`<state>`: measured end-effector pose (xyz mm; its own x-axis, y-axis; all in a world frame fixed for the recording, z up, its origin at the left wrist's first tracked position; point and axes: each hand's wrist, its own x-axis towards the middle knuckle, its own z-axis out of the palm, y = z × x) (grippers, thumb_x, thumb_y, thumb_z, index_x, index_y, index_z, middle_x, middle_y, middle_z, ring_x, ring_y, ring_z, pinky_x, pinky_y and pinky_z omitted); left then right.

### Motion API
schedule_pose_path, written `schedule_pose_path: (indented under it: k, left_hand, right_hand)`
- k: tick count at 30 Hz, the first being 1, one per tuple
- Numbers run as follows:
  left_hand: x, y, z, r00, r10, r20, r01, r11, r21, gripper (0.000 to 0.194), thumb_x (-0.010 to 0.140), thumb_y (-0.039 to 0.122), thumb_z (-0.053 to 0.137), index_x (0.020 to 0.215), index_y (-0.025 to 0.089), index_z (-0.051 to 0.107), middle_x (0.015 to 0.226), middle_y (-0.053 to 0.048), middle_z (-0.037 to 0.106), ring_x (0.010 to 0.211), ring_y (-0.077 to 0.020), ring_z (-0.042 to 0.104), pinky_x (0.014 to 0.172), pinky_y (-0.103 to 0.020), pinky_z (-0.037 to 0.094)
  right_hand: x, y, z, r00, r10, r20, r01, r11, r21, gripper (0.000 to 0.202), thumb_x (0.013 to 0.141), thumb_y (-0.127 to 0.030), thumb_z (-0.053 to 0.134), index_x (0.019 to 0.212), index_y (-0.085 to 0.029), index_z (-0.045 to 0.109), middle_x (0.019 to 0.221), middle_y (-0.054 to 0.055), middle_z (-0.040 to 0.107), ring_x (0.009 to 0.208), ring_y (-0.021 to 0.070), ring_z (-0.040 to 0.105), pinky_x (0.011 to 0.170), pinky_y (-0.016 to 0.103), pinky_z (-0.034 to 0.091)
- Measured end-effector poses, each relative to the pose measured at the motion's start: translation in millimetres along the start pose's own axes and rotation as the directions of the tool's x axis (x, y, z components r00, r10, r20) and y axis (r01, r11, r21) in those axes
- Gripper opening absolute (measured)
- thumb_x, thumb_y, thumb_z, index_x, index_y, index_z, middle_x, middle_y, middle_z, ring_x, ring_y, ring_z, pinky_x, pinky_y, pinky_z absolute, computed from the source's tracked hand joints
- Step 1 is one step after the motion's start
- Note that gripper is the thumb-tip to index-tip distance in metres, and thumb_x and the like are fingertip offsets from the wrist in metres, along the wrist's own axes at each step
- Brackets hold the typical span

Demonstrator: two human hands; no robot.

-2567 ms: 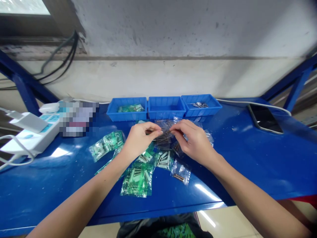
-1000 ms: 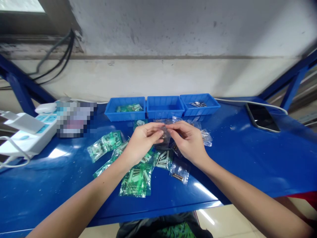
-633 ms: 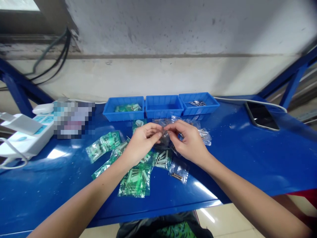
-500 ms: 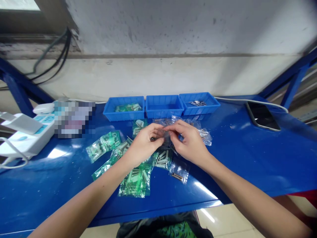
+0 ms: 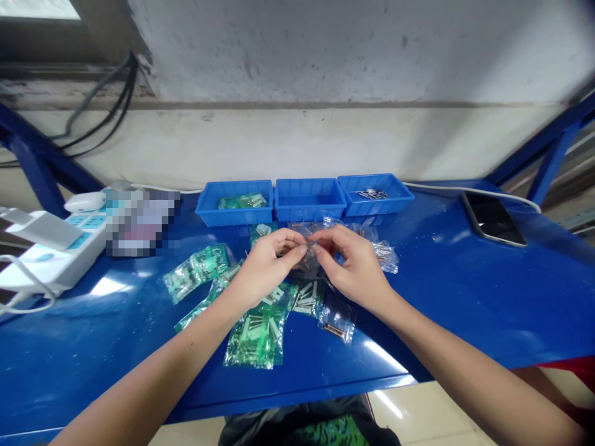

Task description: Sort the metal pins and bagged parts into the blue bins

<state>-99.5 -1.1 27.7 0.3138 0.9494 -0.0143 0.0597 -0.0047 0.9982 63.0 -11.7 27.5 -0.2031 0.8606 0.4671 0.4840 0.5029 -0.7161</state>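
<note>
My left hand (image 5: 272,263) and my right hand (image 5: 351,263) meet above the middle of the table, thumbs and forefingers pinched on a clear plastic bag (image 5: 307,263). Fingers hide much of the bag, and its contents are hard to make out. Green-tinted bags of small metal and pale parts (image 5: 255,337) lie below and left of my left hand. A bag of pale strips (image 5: 307,297) lies beneath both hands. Close below my right hand is a clear bag with brass-coloured pins (image 5: 334,322). More clear bags (image 5: 383,254) lie just beyond its knuckles.
Three blue bins stand along the wall: a left bin (image 5: 235,217) with green bags, a middle bin (image 5: 309,214), and a right bin (image 5: 395,204) with metal pins. A power strip (image 5: 60,254) lies at left, a phone (image 5: 495,217) at right. A white cable (image 5: 469,188) runs behind.
My hands stay at nearly the same spot. The fingers have shifted on the bag, with thumbs and fingertips now closer together at its edge. The view has moved slightly.
</note>
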Motion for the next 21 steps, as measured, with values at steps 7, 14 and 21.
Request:
schedule_pose_path:
  k: [7,14,21]
  left_hand:
    - [-2.6,2.4,1.3,0.996,0.079,-0.043,-0.073,0.989,0.131,0.014,0.080,0.020,0.061,0.093,0.018,0.057,0.080,0.000,0.062,0.077,-0.0136,0.060,0.071,-0.027,0.048]
    - [-4.8,7.0,-1.4,0.988,0.141,-0.058,-0.112,0.929,0.352,0.018,0.088,0.030,0.051,0.080,0.019,0.062,0.074,-0.001,0.060,0.066,-0.0134,0.055,0.059,-0.025,0.043]
    - [-3.1,-0.4,0.9,0.989,0.134,-0.063,-0.118,0.971,0.210,0.008,0.086,0.026,0.054,0.089,0.019,0.057,0.084,-0.001,0.060,0.065,-0.0115,0.057,0.058,-0.023,0.048]
  right_hand:
    - [3.4,1.0,-4.5,0.968,0.238,0.077,-0.248,0.952,0.182,0.014,0.083,-0.027,0.055,0.077,-0.016,0.062,0.065,0.000,0.058,0.056,0.0092,0.050,0.051,0.023,0.039]
    - [2.7,-1.3,-3.4,0.982,0.162,0.101,-0.177,0.970,0.164,0.012,0.083,-0.026,0.055,0.078,-0.017,0.061,0.069,-0.001,0.059,0.060,0.0090,0.050,0.052,0.022,0.039]
    - [1.4,-0.6,-0.3,0.971,0.210,0.117,-0.236,0.929,0.286,0.013,0.082,-0.028,0.056,0.084,-0.016,0.059,0.074,0.001,0.060,0.066,0.0107,0.054,0.055,0.023,0.043]
